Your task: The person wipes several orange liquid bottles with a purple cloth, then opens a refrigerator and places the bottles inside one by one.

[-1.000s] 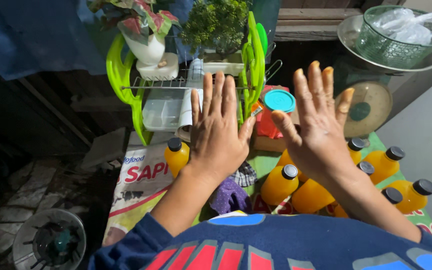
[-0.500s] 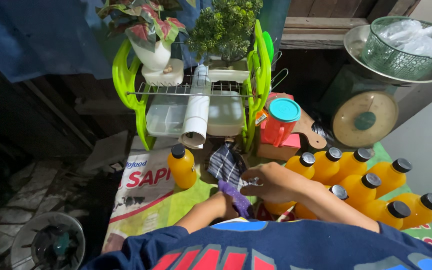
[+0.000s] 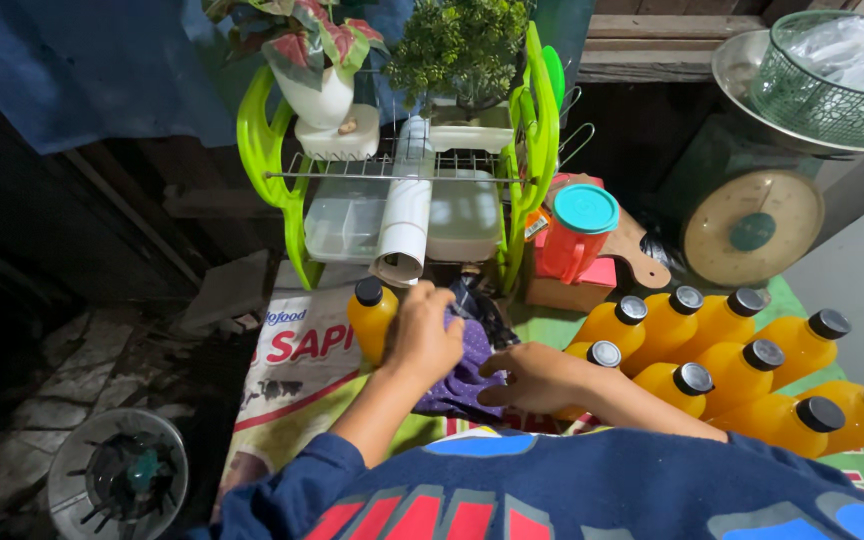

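My left hand [image 3: 422, 338] rests on a purple and dark patterned cloth [image 3: 462, 372] lying on the table, its fingers curled over the cloth's top, right beside a single orange bottle with a black cap [image 3: 371, 318]. My right hand [image 3: 532, 378] grips the same cloth from the right side. Just right of it stand several more orange bottles with black caps [image 3: 742, 375] in a tight cluster. Both sleeves are dark blue.
A green dish rack [image 3: 402, 180] behind holds clear plastic boxes, a white roll [image 3: 404, 218] and potted plants. An orange jug with a teal lid [image 3: 577, 235], a wooden board, a round scale [image 3: 752, 228] and a green basket [image 3: 832, 75] stand at the right. A printed sack covers the table's left.
Both hands were raised open, backs to the camera; they have dropped to the table and closed on the purple cloth. The view has tilted slightly downward.
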